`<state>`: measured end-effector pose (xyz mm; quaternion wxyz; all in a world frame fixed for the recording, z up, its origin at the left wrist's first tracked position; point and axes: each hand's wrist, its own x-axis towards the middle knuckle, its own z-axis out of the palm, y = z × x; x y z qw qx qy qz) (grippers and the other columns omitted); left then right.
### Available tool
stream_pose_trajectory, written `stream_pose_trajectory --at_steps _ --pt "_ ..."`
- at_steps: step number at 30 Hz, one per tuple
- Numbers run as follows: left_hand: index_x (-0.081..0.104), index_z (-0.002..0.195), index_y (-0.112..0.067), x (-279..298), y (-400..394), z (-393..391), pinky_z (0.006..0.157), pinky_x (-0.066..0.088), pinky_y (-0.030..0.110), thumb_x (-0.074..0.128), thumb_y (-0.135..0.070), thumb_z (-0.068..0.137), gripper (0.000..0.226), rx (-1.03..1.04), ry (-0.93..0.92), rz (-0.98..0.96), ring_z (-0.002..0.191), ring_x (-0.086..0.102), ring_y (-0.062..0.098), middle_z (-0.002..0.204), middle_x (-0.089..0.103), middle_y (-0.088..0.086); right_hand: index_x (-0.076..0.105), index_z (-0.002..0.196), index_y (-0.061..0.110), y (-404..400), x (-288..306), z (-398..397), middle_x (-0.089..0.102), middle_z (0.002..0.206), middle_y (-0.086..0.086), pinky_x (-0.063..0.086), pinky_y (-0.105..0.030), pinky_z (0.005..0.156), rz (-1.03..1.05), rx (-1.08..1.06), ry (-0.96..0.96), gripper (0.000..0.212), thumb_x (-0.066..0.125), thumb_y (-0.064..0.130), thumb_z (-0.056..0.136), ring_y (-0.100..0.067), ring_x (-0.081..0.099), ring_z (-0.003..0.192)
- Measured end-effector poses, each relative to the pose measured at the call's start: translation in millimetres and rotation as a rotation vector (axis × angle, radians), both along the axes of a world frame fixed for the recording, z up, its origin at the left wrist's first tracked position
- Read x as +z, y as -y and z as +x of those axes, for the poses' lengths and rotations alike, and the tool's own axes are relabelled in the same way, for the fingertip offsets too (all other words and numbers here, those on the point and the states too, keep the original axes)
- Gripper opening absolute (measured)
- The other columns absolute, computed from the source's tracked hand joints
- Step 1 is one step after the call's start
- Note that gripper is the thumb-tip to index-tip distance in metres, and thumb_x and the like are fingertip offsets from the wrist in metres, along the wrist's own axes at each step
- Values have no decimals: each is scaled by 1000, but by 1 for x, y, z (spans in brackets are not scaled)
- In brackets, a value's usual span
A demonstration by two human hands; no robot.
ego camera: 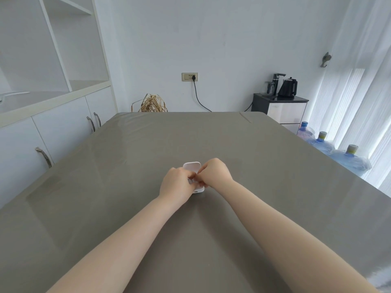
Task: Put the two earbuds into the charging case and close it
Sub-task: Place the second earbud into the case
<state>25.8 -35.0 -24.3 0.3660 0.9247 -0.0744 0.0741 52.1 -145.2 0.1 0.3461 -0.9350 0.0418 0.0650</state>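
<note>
A white charging case stands on the grey table with its lid open and tilted back, away from me. My left hand wraps around the case's lower body from the left. My right hand hovers just over the case's opening, its fingertips pinched together on something small that I cannot make out. Both hands meet over the case and hide most of it. No earbud shows plainly.
The grey table stretches far ahead and to both sides. White cabinets line the left wall. A dark stand with a kettle and blue water jugs sit beyond the table's right edge.
</note>
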Motion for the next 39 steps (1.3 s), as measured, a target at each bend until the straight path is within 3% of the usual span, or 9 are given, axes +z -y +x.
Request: stream_pose_trajectory --at_steps 7,13,17,20,25,29,34,36,39 --pt "69 65 -17 1 0 -1 48 23 25 61 -24 74 14 4 15 37 67 35 23 49 42 -4 50 71 8 -3 -5 5 44 53 -5 30 -21 47 -35 -8 5 3 53 7 73 -21 42 50" --pt "74 76 -19 -4 1 3 57 37 30 62 -27 76 15 19 37 57 74 50 29 69 61 8 60 76 9 -1 -7 7 55 61 -11 41 -26 63 -8 3 -37 9 53 5 74 -25 49 57" --pt "75 78 -19 -2 1 1 57 33 28 62 -29 77 17 21 29 53 76 49 32 70 60 11 66 80 8 -1 -6 7 59 70 -12 41 -24 59 -21 17 -43 12 55 8 75 -23 49 54" --pt "73 72 -15 1 0 -2 56 28 28 62 -28 77 18 5 16 86 72 41 28 61 47 6 70 97 -1 -2 -6 6 55 60 -8 40 -24 57 -25 3 -45 29 55 11 75 -18 44 47" --pt "70 80 -7 2 -6 -5 66 42 34 53 -20 79 22 -14 29 104 82 50 30 78 57 13 69 105 0 0 -3 -2 51 61 -8 41 -27 64 13 12 -55 36 55 10 73 -22 44 52" --pt "68 100 -14 4 -17 -10 86 44 33 52 -13 83 24 64 68 -15 106 53 23 110 63 2 69 92 -4 14 -2 -6 59 68 -10 45 -28 57 161 -6 -16 25 49 3 77 -24 50 53" --pt "65 102 -17 6 -32 -10 81 38 26 55 -11 82 24 112 57 -79 105 54 22 110 64 1 67 87 5 33 -6 -6 58 65 -7 44 -24 53 275 -32 38 20 50 -1 78 -17 51 52" --pt "57 117 -18 4 -36 -8 85 38 27 63 -19 79 39 88 -10 -48 113 51 21 117 62 -2 66 96 6 37 -8 -7 61 74 -8 47 -24 57 294 -5 49 23 54 0 78 -18 54 59" --pt "42 132 -22 0 -36 -6 96 39 32 73 -31 70 70 5 -130 -15 124 44 20 129 56 -6 58 119 9 35 -12 -8 58 97 -2 46 -21 62 261 117 77 44 64 7 75 -18 56 73"
